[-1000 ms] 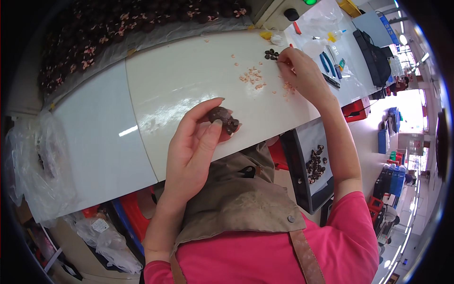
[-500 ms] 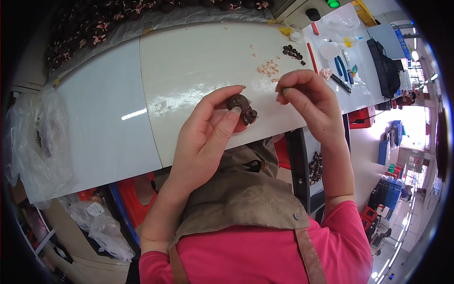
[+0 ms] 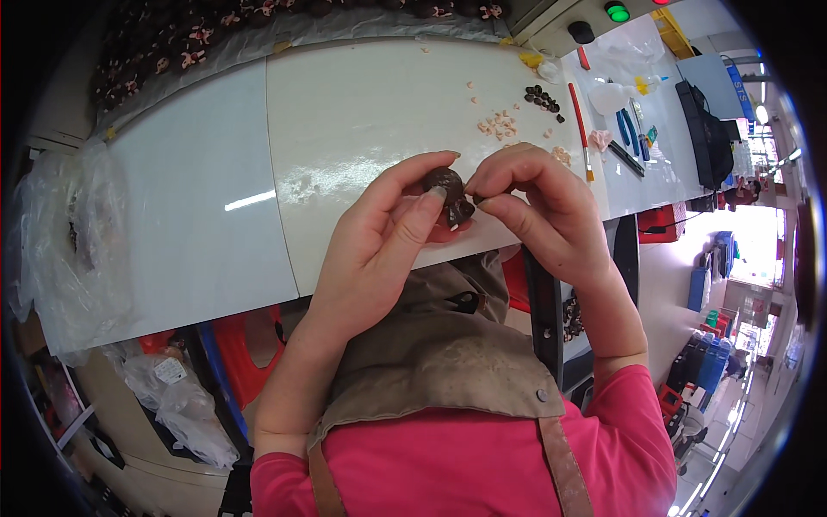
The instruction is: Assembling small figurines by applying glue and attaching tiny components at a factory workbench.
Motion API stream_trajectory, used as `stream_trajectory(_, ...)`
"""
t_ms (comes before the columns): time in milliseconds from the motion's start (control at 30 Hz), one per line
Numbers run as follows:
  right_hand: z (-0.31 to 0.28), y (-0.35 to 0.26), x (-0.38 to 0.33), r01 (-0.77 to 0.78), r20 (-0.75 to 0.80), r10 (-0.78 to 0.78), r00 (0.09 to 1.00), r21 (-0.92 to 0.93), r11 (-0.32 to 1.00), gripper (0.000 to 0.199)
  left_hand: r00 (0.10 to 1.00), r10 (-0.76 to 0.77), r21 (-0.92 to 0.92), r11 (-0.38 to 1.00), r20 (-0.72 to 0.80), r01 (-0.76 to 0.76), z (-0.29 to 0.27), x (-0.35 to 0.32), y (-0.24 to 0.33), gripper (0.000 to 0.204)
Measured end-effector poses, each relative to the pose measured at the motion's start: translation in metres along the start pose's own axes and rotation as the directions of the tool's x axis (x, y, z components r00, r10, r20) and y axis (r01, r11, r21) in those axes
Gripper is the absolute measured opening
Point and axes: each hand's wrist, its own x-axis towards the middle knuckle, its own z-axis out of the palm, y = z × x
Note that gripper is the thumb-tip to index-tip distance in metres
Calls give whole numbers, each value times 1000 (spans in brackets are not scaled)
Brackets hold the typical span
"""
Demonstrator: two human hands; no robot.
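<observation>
A small dark brown figurine (image 3: 444, 180), rounded at one end and lumpy at the other, is gripped between the thumb and fingers of my left hand (image 3: 379, 237). It is held just above the near edge of the worktable. My right hand (image 3: 551, 211) is closed in a pinch on a small dark piece (image 3: 479, 199), right beside the lumpy end of the figurine. The fingertips hide much of this piece, and I cannot tell whether it touches the figurine. Small pale pink pieces (image 3: 498, 126) and several small dark pieces (image 3: 543, 96) lie on the table beyond my right hand.
A red-handled brush (image 3: 579, 121), blue-handled pliers (image 3: 627, 129), a black pen-like tool (image 3: 626, 158) and a white squeeze bottle (image 3: 610, 96) lie at the right. Many dark figurines (image 3: 194, 47) fill the far left. Clear plastic bags (image 3: 73, 250) hang over the left end.
My right hand has come left and down, bringing its small dark piece to the figurine. My left hand keeps its hold on the figurine. The view has shifted slightly.
</observation>
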Motion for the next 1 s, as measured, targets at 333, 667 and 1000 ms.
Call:
stream_trajectory(333,2,-3,-4,-89,-38,87,995,-59,994,12,999,-39,-19,999,3,39,-3,1,1,36)
stream_trajectory(667,9,16,-3,-161,-98,157,983,-30,987,12,997,-14,-60,998,-82,9,5,4,0,36)
stream_trajectory(1000,-1,20,6,-80,-7,83,997,-374,924,16,949,75,-30,996,-307,-88,-2,-11,23,35)
